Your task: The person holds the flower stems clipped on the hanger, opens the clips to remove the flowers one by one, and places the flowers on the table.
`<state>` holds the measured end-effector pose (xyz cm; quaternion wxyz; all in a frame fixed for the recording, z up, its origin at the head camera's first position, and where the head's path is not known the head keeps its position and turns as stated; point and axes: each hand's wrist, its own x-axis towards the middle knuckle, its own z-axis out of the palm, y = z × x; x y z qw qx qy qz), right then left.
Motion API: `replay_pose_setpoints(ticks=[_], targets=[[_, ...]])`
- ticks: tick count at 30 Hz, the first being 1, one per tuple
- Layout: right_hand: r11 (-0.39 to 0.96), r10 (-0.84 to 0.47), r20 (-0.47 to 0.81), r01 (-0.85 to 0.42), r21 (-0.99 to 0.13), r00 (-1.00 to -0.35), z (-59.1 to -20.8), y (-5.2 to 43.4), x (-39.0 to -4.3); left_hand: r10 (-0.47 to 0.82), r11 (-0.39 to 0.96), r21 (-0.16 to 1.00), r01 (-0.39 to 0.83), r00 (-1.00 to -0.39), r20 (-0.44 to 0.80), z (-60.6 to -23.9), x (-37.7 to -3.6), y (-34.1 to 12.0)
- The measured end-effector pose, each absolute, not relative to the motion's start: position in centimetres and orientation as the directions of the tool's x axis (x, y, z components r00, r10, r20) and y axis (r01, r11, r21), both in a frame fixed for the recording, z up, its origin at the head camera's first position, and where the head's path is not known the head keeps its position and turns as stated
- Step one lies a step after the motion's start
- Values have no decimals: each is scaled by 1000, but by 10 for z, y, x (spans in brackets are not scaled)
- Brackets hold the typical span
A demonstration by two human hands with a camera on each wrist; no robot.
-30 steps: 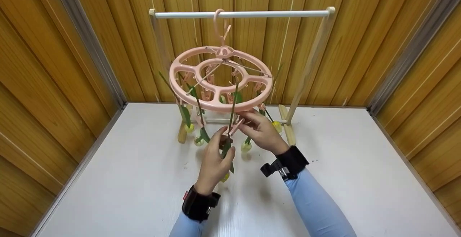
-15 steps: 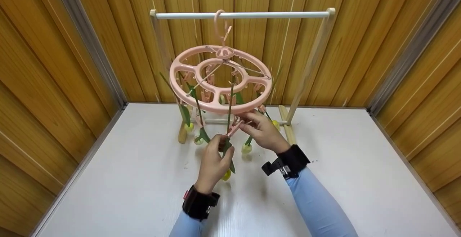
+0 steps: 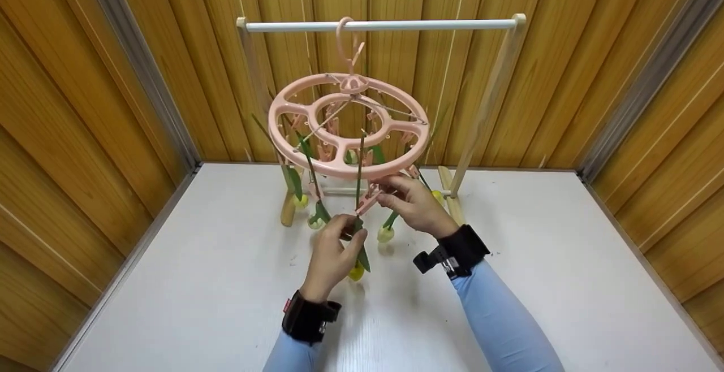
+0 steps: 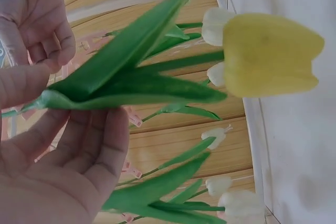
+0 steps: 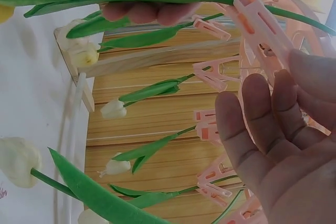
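My left hand (image 3: 331, 253) pinches the green stem of an upside-down yellow artificial tulip (image 3: 356, 272), fingers (image 4: 79, 145) clamped on it just under the round pink plastic peg hanger (image 3: 348, 126). My right hand (image 3: 416, 205) has its fingers curled on a pink plastic clip (image 3: 370, 198) at the stem's upper part. I should squeeze that clip fully and keep the stem straight, above the white worktop (image 3: 226, 304).

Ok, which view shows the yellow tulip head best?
The left wrist view: the tulip head fills the frame, sharp and unblocked. In the head view it peeks out small beneath the left hand. The right wrist view catches only an edge.
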<state>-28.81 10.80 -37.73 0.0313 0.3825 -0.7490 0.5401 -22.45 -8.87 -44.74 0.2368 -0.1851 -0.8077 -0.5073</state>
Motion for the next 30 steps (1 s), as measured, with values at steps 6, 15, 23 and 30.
replay_pose_setpoints(ticks=[6,15,23,30], targets=[[133,-531,457,-603,-787,-714,-377,109,-289,89,422,726,543,-822,563,-446,-225,-93],[66,-537,464,-584,-809,-705,-379,109,-290,55,439,711,549,-807,588,-445,-226,-95],[67,-494,486,-589,-806,-721,-381,108,-288,24,416,721,555,-799,601,-444,-225,-95],[33,-482,508,-595,-803,-714,-383,106,-288,10,424,713,558,-791,612,-444,-226,-94]])
